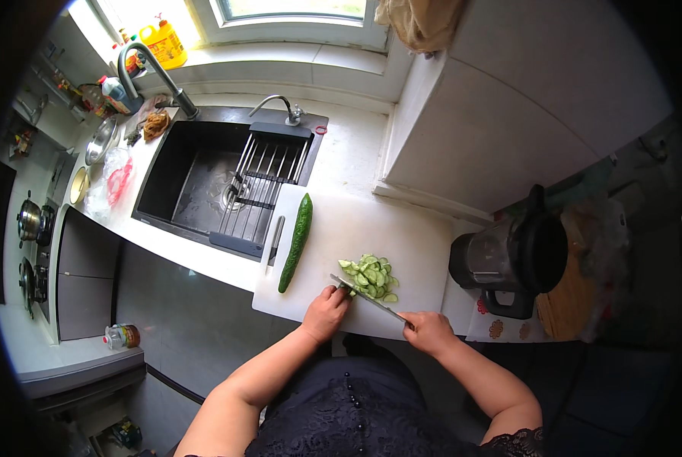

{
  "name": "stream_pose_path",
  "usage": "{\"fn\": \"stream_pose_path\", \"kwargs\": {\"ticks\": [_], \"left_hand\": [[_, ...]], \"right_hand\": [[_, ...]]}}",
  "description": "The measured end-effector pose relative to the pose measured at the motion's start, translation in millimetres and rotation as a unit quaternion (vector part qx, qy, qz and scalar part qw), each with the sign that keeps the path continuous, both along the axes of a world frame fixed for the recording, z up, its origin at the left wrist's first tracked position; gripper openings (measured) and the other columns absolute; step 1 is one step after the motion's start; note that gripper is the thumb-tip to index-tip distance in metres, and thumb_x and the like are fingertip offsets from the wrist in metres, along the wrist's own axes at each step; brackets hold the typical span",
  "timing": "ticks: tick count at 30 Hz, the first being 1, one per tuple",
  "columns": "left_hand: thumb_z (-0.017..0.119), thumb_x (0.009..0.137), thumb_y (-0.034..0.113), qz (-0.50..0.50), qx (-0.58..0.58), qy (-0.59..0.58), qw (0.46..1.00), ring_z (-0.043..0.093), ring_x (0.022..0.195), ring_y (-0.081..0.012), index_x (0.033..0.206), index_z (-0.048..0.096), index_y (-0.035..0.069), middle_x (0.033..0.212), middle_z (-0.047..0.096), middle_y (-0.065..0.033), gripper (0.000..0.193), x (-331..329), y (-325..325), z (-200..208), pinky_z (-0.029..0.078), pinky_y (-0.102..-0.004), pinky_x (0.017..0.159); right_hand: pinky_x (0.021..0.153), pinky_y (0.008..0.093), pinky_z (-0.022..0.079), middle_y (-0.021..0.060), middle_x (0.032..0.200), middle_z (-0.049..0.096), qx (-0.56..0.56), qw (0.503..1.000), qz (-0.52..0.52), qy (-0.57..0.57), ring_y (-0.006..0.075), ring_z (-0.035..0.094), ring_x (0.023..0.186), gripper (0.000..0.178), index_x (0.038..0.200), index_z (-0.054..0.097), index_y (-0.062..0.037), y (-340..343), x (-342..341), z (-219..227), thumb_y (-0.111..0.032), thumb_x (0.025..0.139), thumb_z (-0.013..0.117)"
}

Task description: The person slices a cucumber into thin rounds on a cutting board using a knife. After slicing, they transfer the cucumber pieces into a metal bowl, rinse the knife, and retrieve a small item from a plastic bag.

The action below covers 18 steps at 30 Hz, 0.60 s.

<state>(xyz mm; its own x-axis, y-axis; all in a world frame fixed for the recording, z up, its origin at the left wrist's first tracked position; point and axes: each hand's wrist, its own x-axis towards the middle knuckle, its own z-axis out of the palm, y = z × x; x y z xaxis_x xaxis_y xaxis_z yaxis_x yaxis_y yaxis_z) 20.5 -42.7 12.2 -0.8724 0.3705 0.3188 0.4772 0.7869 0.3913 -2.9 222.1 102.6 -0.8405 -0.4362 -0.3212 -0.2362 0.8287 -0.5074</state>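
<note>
My right hand (429, 333) is closed around the handle of a kitchen knife (379, 305), whose blade slants up and left across the near side of a pile of cucumber slices (373, 274). Beside the blade's tip, my left hand (326, 312) has its fingers curled down on a cucumber piece, mostly hidden under them. Both hands are at the near edge of a white cutting board (348, 221). A whole green cucumber (298, 240) lies lengthwise along the board's left side, apart from the hands.
Left of the board is a black sink (196, 175) with a metal drying rack (269, 164) across its right part. A blender jug (512, 259) stands close by on the right. Bottles, a metal bowl (101, 141) and plastic bags (116, 179) crowd the left counter.
</note>
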Motion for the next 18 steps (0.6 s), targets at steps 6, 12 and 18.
{"fn": "stream_pose_path", "kwargs": {"ticks": [6,12,18], "left_hand": [[0.057,0.074,0.008,0.005,-0.008,0.003,1.000,0.055,0.103,-0.0290,0.104,0.066,0.004,0.112,0.059,-0.0092,0.032,0.0,1.3,0.3,0.053,-0.0340,0.082],[0.057,0.073,0.007,0.009,-0.004,0.001,1.000,0.055,0.102,-0.0293,0.106,0.066,0.005,0.112,0.059,-0.0090,0.034,0.3,2.0,5.5,0.052,-0.0347,0.085],[0.057,0.072,0.005,0.015,0.003,-0.015,1.000,0.054,0.102,-0.0303,0.106,0.066,0.004,0.112,0.059,-0.0095,0.035,0.9,2.2,2.8,0.051,-0.0353,0.085]], "right_hand": [[0.076,0.0468,0.054,0.0127,0.085,0.070,0.046,0.998,0.010,-0.049,0.0350,0.067,0.079,0.033,0.112,0.071,-0.0187,-1.9,-1.8,-14.1,-0.021,0.081,0.059],[0.077,0.0466,0.054,0.0119,0.087,0.070,0.039,0.999,0.010,-0.020,0.0356,0.067,0.080,0.033,0.113,0.070,-0.0205,-12.9,-1.1,-35.9,-0.022,0.082,0.058],[0.076,0.0454,0.054,0.0145,0.086,0.069,-0.021,0.999,-0.026,-0.032,0.0356,0.066,0.080,0.033,0.111,0.071,-0.0177,-1.6,-4.7,-33.0,-0.019,0.080,0.058]]}}
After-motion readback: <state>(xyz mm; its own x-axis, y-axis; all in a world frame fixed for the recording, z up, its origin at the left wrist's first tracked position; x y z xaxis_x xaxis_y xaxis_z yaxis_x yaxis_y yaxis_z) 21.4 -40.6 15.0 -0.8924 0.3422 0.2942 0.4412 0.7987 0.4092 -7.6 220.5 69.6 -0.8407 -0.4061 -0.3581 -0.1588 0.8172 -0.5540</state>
